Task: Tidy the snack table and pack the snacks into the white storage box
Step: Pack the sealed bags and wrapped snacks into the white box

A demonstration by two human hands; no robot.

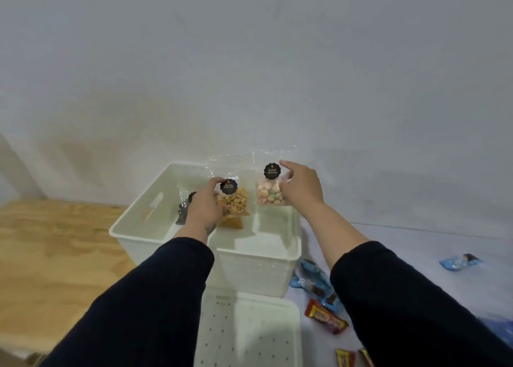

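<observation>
The white storage box (258, 258) stands on the table in front of me. Over its open top my left hand (204, 204) grips a clear bag of golden-brown nuts (234, 201) with a dark round label. My right hand (301, 184) holds a clear bag of pastel iced biscuits (268, 193), also with a dark label, above the box's far right side. A dark packet (183, 209) sits inside the box, partly hidden behind my left wrist.
A white perforated lid (249, 333) lies in front of the box. Blue snack wrappers (312, 282) and red-yellow candy bars (326, 316) lie to the right on the white cloth. Another blue wrapper (459, 261) lies at far right. Bare wooden tabletop (52, 250) extends left.
</observation>
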